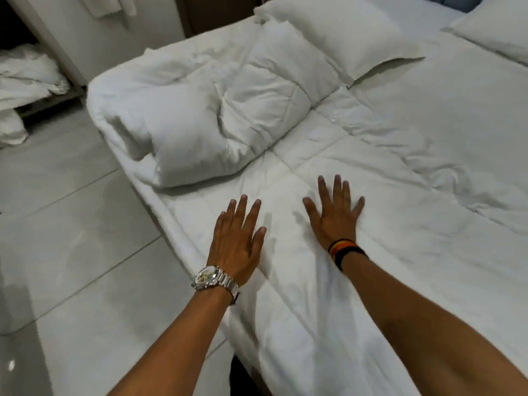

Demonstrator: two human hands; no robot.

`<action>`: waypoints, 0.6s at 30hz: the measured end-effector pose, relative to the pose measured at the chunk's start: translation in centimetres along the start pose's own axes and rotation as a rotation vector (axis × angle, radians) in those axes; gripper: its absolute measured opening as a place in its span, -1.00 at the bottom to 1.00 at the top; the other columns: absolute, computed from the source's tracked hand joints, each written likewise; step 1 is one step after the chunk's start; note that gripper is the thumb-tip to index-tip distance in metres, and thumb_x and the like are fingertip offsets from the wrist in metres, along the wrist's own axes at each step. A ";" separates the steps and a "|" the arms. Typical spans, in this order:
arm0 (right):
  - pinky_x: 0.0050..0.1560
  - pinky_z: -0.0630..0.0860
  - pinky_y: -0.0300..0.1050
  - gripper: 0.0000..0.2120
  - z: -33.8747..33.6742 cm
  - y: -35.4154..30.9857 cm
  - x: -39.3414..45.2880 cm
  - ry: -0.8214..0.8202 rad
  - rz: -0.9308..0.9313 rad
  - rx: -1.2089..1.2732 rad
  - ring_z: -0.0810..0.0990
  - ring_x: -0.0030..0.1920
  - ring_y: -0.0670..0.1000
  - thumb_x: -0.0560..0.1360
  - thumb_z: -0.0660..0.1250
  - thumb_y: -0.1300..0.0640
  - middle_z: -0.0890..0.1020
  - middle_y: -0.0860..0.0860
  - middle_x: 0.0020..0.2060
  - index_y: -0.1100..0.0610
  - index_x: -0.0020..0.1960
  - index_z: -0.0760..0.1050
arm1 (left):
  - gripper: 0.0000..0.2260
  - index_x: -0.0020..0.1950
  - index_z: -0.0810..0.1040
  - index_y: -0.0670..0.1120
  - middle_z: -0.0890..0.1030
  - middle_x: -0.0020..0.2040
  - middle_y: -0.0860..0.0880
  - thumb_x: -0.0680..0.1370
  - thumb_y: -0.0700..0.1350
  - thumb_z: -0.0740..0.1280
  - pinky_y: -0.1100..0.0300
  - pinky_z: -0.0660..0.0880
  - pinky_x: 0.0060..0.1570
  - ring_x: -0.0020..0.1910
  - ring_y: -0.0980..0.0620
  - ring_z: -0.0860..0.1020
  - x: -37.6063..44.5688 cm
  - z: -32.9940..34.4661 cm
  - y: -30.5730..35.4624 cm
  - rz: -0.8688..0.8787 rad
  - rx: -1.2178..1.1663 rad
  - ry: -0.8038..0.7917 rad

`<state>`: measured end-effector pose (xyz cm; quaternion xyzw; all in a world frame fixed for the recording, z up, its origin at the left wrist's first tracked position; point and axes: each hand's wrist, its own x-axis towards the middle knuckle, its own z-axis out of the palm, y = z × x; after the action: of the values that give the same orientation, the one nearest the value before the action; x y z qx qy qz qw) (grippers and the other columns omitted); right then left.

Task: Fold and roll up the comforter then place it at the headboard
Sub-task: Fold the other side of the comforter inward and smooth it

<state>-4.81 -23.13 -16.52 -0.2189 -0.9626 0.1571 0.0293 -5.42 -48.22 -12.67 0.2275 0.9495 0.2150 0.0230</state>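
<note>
A white quilted comforter (371,172) lies spread over the bed. Its far left part is folded back into a thick bundle (200,121) near the bed's left edge. My left hand (238,238), with a silver watch on the wrist, lies flat on the comforter close to the left edge, fingers apart. My right hand (335,214), with a striped wristband, presses flat on the comforter a little farther in, fingers spread. Neither hand grips the fabric. The blue headboard (448,1) shows at the top right.
Two white pillows (337,32) (497,27) lie at the head of the bed. Pale tiled floor (63,224) runs along the bed's left side. A heap of white linen (25,78) sits on a low shelf at far left.
</note>
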 end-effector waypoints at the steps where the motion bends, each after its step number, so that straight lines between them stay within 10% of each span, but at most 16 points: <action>1: 0.57 -0.24 0.43 -0.31 -0.3 0.1 3.3 0.018 0.015 -0.012 -0.19 0.70 0.09 0.66 -0.08 -0.38 -0.14 0.04 0.71 -0.17 0.71 -0.12 | -0.48 0.70 0.07 0.10 0.01 0.71 -0.02 0.74 0.12 0.04 -0.07 -0.03 0.64 0.69 -0.05 -0.04 2.7 0.8 -0.2 0.027 -0.001 -0.009; 18: 0.59 -0.30 0.38 -0.18 0.6 9.4 27.8 0.003 0.340 -0.144 -0.22 0.69 0.06 0.55 -0.23 -0.54 -0.16 0.01 0.71 -0.19 0.71 -0.15 | -0.41 0.71 0.08 0.05 0.00 0.72 -0.09 0.70 0.20 0.04 -0.20 -0.05 0.61 0.69 -0.14 -0.02 20.5 9.6 -0.1 0.349 0.057 -0.127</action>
<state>-26.08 -3.33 -20.39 -0.3802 -0.9205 0.0899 -0.0120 -22.46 -35.47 -20.31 0.4026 0.8979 0.1739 0.0388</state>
